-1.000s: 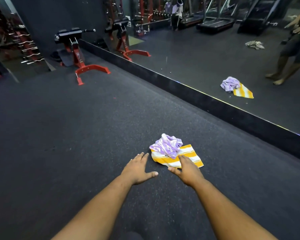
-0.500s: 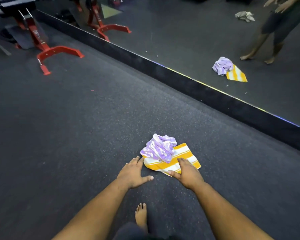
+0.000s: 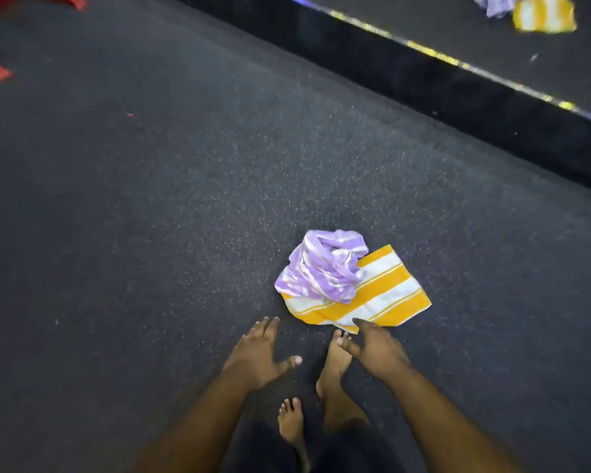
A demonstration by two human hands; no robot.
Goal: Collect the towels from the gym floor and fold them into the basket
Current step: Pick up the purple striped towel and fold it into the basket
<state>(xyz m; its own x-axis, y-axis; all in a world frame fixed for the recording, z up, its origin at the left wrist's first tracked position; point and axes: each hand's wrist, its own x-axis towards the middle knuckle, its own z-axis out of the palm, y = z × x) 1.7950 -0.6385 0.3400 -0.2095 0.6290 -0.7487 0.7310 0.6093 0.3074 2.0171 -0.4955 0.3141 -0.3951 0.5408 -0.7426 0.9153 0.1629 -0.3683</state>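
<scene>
Down on the dark speckled gym floor (image 3: 151, 216), grainy and rubbery in look, a crumpled purple-and-white towel (image 3: 325, 264) sits bunched in soft folds on top of a flat yellow-and-white striped towel (image 3: 382, 295), roughly rectangular and lying smooth, not far from the black base strip (image 3: 423, 73) of the wall mirror. Both arms reach forward and down: the left hand (image 3: 258, 356) is spread, fingers straight, thumb out, just beside the striped towel's near corner and holding nothing; the right hand (image 3: 372, 349) is also spread, its fingers over the near edge of the striped cloth, though contact is hard to tell. Two bare feet (image 3: 335, 367) stand below the hands
</scene>
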